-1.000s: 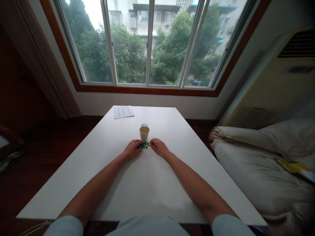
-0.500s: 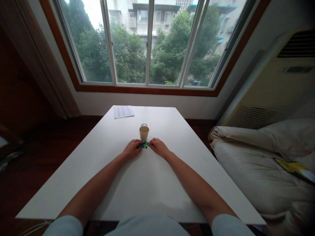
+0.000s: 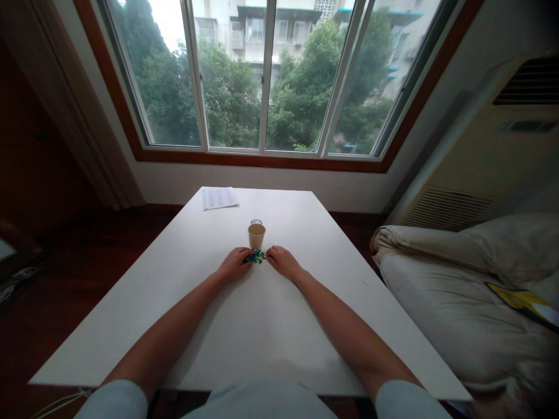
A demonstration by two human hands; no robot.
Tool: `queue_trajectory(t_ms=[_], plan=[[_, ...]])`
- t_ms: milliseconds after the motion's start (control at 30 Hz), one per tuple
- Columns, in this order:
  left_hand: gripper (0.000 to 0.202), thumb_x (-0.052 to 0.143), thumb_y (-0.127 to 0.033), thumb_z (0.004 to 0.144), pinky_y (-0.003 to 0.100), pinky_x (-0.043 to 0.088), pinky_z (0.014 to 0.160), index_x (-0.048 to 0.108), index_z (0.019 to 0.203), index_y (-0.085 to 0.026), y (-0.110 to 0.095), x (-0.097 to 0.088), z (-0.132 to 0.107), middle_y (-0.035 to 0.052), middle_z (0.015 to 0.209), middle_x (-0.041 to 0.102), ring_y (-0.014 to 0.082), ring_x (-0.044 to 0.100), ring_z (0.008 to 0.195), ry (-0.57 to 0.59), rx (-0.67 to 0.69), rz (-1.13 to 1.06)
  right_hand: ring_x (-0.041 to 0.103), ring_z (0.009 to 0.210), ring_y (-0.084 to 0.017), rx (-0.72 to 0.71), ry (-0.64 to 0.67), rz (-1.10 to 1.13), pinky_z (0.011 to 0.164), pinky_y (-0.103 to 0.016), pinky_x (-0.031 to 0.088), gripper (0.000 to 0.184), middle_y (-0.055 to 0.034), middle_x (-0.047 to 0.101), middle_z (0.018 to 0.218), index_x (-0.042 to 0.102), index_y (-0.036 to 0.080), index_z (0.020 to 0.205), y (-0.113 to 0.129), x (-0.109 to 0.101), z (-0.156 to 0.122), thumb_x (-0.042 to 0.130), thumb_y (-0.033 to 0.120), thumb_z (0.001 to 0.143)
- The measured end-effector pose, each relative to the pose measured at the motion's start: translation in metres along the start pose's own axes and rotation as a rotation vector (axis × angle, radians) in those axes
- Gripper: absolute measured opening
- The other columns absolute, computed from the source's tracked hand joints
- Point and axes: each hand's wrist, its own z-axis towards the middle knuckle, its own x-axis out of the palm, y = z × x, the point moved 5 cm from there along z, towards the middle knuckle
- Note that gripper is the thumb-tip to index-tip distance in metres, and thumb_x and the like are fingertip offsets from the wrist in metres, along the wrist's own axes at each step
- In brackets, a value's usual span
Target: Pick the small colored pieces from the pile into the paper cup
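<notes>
A small pile of blue, green and dark bead-like pieces (image 3: pixel 258 256) lies on the white table between my hands. At its left edge is my left hand (image 3: pixel 234 265), its fingers curled and touching the pieces; what they pinch is too small to make out. My right hand (image 3: pixel 283 262) rests at the right edge of the pile, fingers bent together at the tips, their contents hidden. Just behind the pieces stands an upright tan paper cup (image 3: pixel 257 237). A thin dark loop (image 3: pixel 256 222) shows on the table behind the cup.
Printed paper sheets (image 3: pixel 220 198) lie at the table's far left corner. The white table (image 3: pixel 257 331) reaches toward a window. To the right is a couch-like seat with a pale cover (image 3: pixel 428 291), and a floor-standing air unit (image 3: pixel 471 157) is behind it.
My right fingertips have drawn slightly closer together, and the small dark bit seen by them earlier is less visible. My left hand stays in place. The view has shifted slightly.
</notes>
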Motion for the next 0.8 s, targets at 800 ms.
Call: queue_trajectory(t_ms=[800], plan=[[0.039,0.061,-0.028,0.086,0.038,0.045,0.106,0.066,0.124,-0.025,-0.003,-0.0021,0.0002,0.0076,0.124,0.065,0.024,0.057,0.117,0.007,0.017,-0.004,0.057,0.092,-0.016,-0.029,-0.061,0.056,0.085,-0.027,0.043,0.013,-0.0043,0.063,0.094,0.065,0.019,0.097,-0.0007,0.0015,-0.0007,0.052,0.018,0.097]])
